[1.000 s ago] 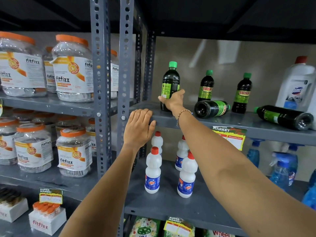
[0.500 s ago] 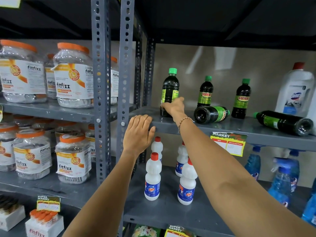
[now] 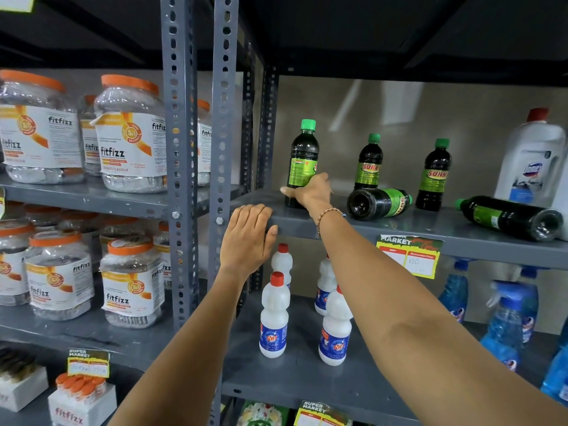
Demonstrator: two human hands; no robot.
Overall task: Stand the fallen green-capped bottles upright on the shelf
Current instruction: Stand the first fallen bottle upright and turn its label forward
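Gripping the upright green-capped bottle (image 3: 302, 162) low near its base, your right hand (image 3: 310, 192) had fingers wrapped around it at the shelf (image 3: 399, 226) edge, while your left hand (image 3: 247, 238) lay flat, holding nothing. Withdrawing carelessly, your wrist could have nudged the nearer fallen bottle (image 3: 379, 202), rolling it off; another fallen bottle (image 3: 510, 216) lay farther right.

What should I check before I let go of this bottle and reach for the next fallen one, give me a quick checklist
1. Held bottle upright on the shelf: ok.
2. Right hand wrapped around its lower part: ok; release not yet done.
3. Base flat on the shelf: cannot tell, the hand hides it.
4. Left hand resting on the shelf edge: ok.
5. Nearest fallen bottle on its side, base toward the camera: not ok.
6. Second fallen bottle on its side beside the white jug: not ok.
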